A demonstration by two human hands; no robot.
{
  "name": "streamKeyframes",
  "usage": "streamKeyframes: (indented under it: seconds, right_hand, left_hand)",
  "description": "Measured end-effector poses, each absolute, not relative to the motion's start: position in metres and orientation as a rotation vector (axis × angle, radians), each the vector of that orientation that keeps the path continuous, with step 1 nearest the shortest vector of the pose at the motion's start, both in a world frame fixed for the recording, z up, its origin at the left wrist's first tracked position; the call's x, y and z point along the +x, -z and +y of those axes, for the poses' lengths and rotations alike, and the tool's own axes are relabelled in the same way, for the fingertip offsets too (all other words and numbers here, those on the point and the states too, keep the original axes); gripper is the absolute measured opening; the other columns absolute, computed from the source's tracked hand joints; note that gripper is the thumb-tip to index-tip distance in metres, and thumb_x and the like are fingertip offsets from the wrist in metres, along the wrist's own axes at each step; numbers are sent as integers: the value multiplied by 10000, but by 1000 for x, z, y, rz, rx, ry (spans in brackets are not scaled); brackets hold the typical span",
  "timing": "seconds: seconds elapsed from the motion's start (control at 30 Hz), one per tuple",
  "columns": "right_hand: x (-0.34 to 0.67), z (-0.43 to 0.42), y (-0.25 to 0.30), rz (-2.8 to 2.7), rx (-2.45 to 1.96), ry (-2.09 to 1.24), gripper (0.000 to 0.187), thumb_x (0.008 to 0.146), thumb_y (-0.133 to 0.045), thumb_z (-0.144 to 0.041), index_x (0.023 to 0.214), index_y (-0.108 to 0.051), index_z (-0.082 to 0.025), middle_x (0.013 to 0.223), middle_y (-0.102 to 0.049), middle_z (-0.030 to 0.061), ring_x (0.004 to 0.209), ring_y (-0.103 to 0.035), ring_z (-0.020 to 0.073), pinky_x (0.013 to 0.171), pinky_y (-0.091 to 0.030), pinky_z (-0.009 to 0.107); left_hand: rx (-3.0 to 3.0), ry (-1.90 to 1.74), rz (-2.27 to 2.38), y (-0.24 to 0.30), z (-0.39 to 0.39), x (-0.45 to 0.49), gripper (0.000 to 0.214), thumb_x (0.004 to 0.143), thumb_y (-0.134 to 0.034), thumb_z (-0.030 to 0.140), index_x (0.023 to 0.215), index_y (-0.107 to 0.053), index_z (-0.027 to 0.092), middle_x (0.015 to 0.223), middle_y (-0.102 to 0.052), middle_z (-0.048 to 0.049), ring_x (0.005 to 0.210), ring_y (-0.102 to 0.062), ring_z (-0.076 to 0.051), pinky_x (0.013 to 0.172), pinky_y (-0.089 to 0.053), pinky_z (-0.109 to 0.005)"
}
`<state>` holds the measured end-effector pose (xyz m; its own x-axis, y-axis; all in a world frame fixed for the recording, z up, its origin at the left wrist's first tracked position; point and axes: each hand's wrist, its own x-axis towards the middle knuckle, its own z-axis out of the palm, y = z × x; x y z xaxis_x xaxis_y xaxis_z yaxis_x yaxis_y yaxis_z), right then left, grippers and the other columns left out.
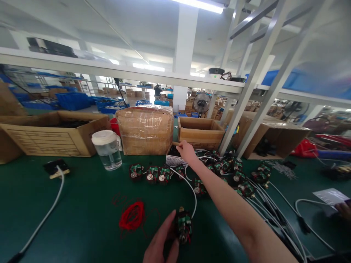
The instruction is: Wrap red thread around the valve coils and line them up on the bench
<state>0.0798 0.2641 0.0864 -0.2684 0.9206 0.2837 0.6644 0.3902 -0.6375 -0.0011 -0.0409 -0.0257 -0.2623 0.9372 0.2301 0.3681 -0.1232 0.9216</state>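
Note:
At the front of the bench my left hand [161, 241] is closed around the left side of a small black device with an exposed green circuit board [184, 224], red wires and a white cable. My right hand [187, 151] reaches forward to a small open carton [174, 160] holding dark parts. Its fingers are pinched together at the carton's upper edge, and what they hold is too small to make out. A bundle of thin red wire [132, 216] lies left of my left hand. Similar boards [152, 174] stand in a row behind it, and several more [222, 167] lie under and beyond my right forearm.
A lidded clear water jug [106, 151] stands at left, near a black piece with a white cable [56, 168]. Cardboard boxes [146, 131] line the back. Metal shelf posts [233, 120] rise at right, where white cables [274, 215] spread. Another person's hand [344, 210] shows at far right.

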Motion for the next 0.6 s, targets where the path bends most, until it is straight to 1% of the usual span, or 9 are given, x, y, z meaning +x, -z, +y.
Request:
streamKeyframes:
  seconds: [0.07,0.13,0.17,0.27,0.3,0.37,0.43,0.5,0.6]
  right_hand:
    - [98,232,-87,-1922,-1258,-636,106,935,-619,-284,887,-600,-191,793,-617,-3,794,-615,178,792,-505,320]
    - [120,188,-81,-1836,-1169,-773,124,927,-581,-328,881,-569,-214,725,-581,-30,649,-577,153,664,-482,276]
    - [131,164,-75,-1790,-1137,-841,152,935,-549,-366,905,-555,-217,725,-581,-30,600,-559,146,610,-467,268]
    - [162,92,-47,-1665,-1087,-993,237,977,-449,-431,989,-535,-211,761,-603,-2,608,-566,156,589,-468,274]
    - [170,72,-36,-1614,-1071,-1050,244,977,-467,-438,1000,-543,-207,765,-600,0,621,-561,155,601,-469,275]
    - [180,41,-15,-1394,-1005,-1267,241,952,-584,-441,1001,-578,-205,770,-596,-1,657,-546,150,634,-449,268]
    - [184,23,1,-1238,-928,-1413,244,934,-657,-432,999,-599,-205,784,-596,-2,683,-534,144,656,-429,262]
    - [184,14,9,-1129,-825,-1521,246,923,-696,-413,1025,-604,-209,778,-589,-11,679,-517,133,659,-408,253]
    - [181,9,9,-997,-670,-1632,283,910,-732,-383,1090,-590,-217,754,-582,-24,647,-500,120,641,-382,244]
  left_hand:
    - [1510,-1381,1579,23,-41,-5,523,885,-508,234,1387,-556,375,1196,-755,13,962,-759,-180,926,-602,-320]
    - [1573,-1318,1548,20,-41,-9,518,898,-516,241,1398,-543,376,1237,-740,9,1015,-746,-178,940,-594,-312]
    - [1601,-1285,1544,18,-41,-11,519,904,-517,244,1407,-533,368,1256,-731,3,1041,-738,-179,947,-591,-310]
    - [1666,-1229,1588,11,-43,-10,525,911,-524,278,1434,-503,324,1296,-705,-31,1102,-713,-197,966,-583,-328]
    - [1678,-1222,1627,8,-43,-8,523,910,-527,299,1433,-502,305,1299,-698,-46,1119,-704,-210,971,-581,-342]
    - [1688,-1187,1736,0,-43,2,524,896,-551,359,1409,-515,262,1286,-685,-82,1137,-688,-242,966,-583,-378]
    - [1655,-1128,1902,-9,-42,16,530,866,-581,401,1365,-531,230,1253,-668,-110,1127,-676,-278,927,-591,-418]
    - [1594,-1065,2071,-17,-40,30,510,849,-590,392,1324,-532,216,1219,-644,-122,1097,-667,-303,869,-591,-439]
    - [1530,-1014,2216,-24,-36,44,413,870,-543,340,1265,-535,221,1162,-628,-112,1036,-665,-304,798,-574,-428]
